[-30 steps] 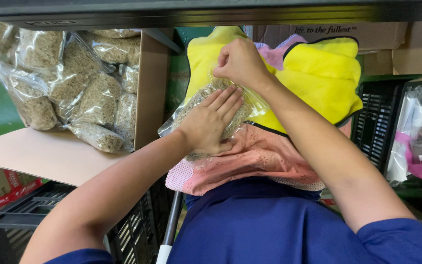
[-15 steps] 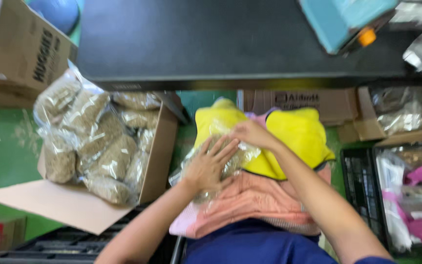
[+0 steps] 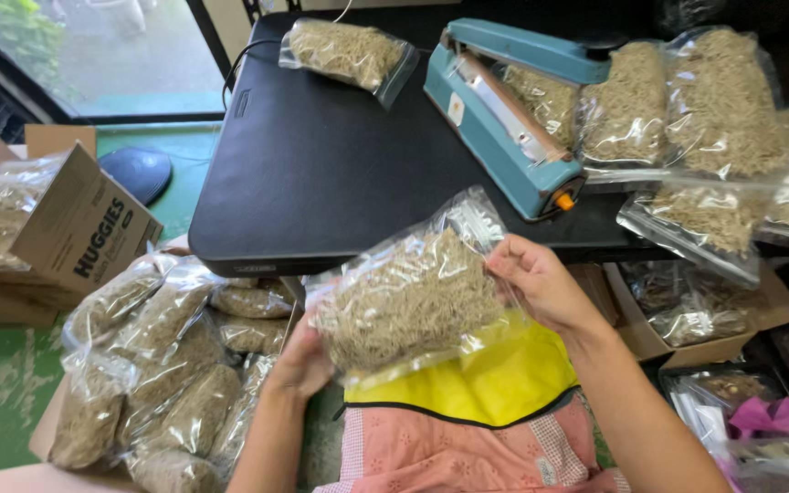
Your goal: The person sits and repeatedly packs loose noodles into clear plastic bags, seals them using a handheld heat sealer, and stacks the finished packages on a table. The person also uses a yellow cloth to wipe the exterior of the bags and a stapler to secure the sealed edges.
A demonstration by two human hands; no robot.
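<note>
Both hands hold one clear bag of dry fibre (image 3: 408, 306) just below the black bench (image 3: 321, 173): left hand (image 3: 303, 361) under it, right hand (image 3: 536, 283) pinching its top, probably unsealed, so tilting could spill it. The blue heat sealer (image 3: 504, 114) sits beyond.

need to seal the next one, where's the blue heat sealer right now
In the head view the blue heat sealer sits on the black table, upper right of centre, beside the filled bags and just beyond the bag held in both hands.
</note>
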